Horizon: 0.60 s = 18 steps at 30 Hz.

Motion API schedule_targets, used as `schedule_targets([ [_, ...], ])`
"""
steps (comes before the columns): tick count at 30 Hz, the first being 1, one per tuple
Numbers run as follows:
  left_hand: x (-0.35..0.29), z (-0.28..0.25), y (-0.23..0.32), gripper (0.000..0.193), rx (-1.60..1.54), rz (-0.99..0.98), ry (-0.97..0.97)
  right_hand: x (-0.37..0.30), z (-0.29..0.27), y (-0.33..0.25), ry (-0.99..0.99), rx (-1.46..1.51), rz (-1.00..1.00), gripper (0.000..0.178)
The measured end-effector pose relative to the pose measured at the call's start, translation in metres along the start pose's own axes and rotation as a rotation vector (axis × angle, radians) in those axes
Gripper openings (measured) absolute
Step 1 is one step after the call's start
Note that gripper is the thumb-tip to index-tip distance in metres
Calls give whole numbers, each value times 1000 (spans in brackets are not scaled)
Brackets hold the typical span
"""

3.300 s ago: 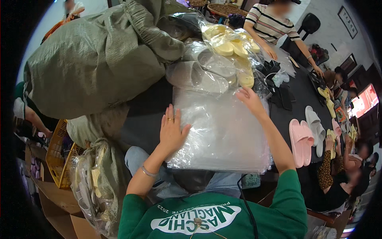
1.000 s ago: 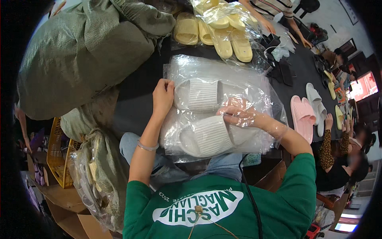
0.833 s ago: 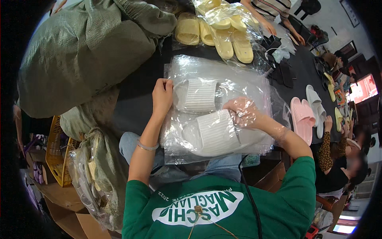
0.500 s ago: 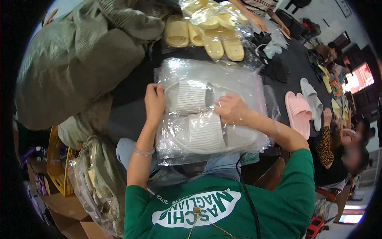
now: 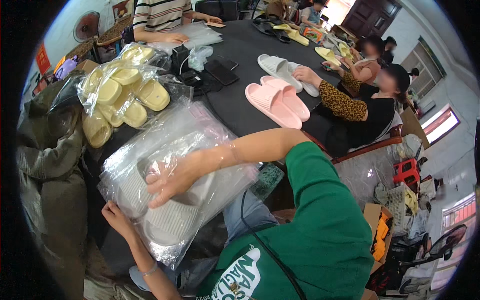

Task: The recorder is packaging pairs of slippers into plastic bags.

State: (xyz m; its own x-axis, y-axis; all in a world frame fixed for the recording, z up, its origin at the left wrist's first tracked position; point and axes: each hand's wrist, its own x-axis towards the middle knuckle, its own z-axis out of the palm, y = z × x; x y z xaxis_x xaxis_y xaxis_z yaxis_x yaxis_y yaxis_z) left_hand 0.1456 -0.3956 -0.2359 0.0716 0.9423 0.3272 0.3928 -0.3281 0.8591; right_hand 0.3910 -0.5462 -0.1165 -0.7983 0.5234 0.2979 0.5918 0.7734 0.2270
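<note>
A pair of white ribbed slide slippers (image 5: 172, 217) lies side by side in a clear plastic bag (image 5: 220, 187), over the near table edge and my lap. My left hand (image 5: 116, 215) pinches the bag's edge at its near left corner. Across the slippers reaches my right hand (image 5: 175, 177), fingers spread over the straps. Shiny film shows over this hand, and its forearm crosses the bag's pink-edged side, so it seems to be inside the bag. Its palm is hidden.
Bagged yellow slippers (image 5: 122, 95) are heaped at the left beside a dark green sack (image 5: 55, 200). Pink slippers (image 5: 277, 102) and grey slippers (image 5: 285, 70) lie on the dark table (image 5: 235, 45). Phones (image 5: 222, 72) sit mid-table. A co-worker's hand (image 5: 306, 75) touches the grey slippers.
My view has swung to the right. The bag appears turned and lower left. My right hand has shifted toward the slippers' left ends, its fingers more spread; my left hand keeps the bag's edge.
</note>
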Motion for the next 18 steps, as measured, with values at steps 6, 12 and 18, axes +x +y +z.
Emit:
schedule_targets([
  [6,6,2,-23,32,-9,-27,-13,-13,72,-17,112,325,483,39],
  [12,3,-6,-9,34,-54,-31,-71,-6,89,-10,226,170,534,43],
  [18,4,-33,18,36,176,32,5,16,52,-6,-241,352,630,27],
])
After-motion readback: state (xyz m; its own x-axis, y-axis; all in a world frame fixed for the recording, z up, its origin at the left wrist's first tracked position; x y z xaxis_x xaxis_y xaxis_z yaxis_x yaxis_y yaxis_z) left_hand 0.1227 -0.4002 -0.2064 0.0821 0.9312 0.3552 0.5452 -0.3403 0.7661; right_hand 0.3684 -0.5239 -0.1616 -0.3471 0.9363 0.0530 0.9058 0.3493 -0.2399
